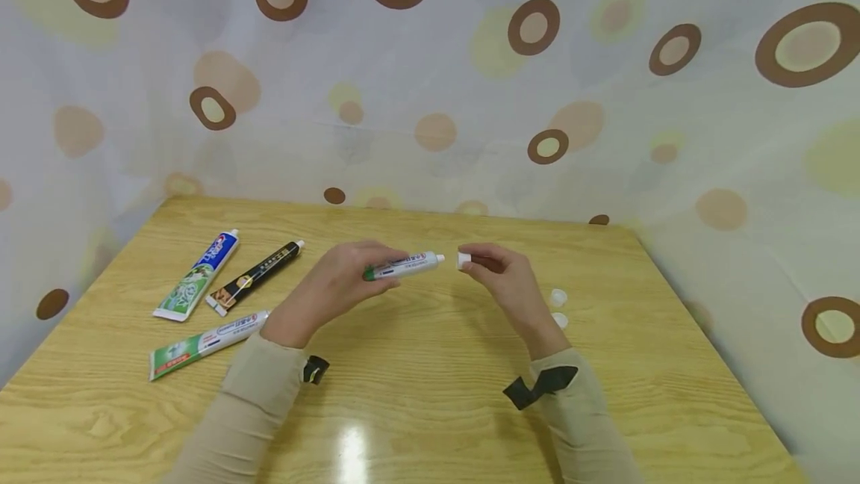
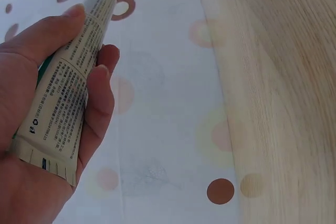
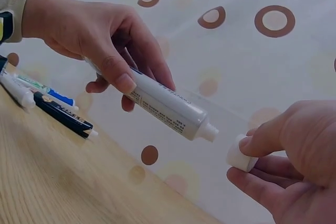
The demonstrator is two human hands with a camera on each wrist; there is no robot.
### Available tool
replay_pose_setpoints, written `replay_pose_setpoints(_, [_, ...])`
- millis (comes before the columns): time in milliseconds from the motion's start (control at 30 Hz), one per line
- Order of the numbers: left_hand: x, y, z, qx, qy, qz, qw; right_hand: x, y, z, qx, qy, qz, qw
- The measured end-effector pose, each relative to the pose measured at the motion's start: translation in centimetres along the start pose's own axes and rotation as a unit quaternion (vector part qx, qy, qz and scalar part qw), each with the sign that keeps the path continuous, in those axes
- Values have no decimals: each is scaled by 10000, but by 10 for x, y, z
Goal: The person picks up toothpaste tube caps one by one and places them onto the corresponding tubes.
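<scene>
a left hand (image 1: pixel 336 282) grips an uncapped white-and-green toothpaste tube (image 1: pixel 411 265) — contents hidden inside — above the tabletop (image 1: pixel 403 394), as a right hand (image 1: pixel 505 275) pinches a white cap (image 1: pixel 463 261) just beside its nozzle (image 3: pixel 210 132); three more tubes (image 1: pixel 196 275) lie at left, two small caps (image 1: pixel 558 297) at right.

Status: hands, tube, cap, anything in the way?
Left hand grips toothpaste tube. Right hand pinches white cap. Cap off, apart from nozzle. Nothing visible between them.

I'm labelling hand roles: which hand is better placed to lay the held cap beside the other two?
Likely the right hand: it pinches the cap, nearer the loose caps; the left hand grips a toothpaste tube.
</scene>
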State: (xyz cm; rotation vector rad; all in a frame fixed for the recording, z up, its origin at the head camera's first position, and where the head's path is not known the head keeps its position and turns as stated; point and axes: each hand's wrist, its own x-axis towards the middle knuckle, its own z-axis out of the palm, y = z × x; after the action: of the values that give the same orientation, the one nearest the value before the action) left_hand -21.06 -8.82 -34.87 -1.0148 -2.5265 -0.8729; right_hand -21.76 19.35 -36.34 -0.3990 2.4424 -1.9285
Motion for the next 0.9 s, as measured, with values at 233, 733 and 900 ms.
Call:
replay_pose_setpoints(233, [5, 0, 11, -590, -67, 210, 9980, -4, 2, 0, -6, -31, -37, 10000])
replay_pose_setpoints(733, [6, -2, 11, -956, -141, 404, 9945, -4, 3, 2, 51, -430, -95, 9990])
replay_pose_setpoints(900, [4, -1, 10, -1048, -454, 478, 9923, -7, 3, 0, 123, -467, -87, 9988])
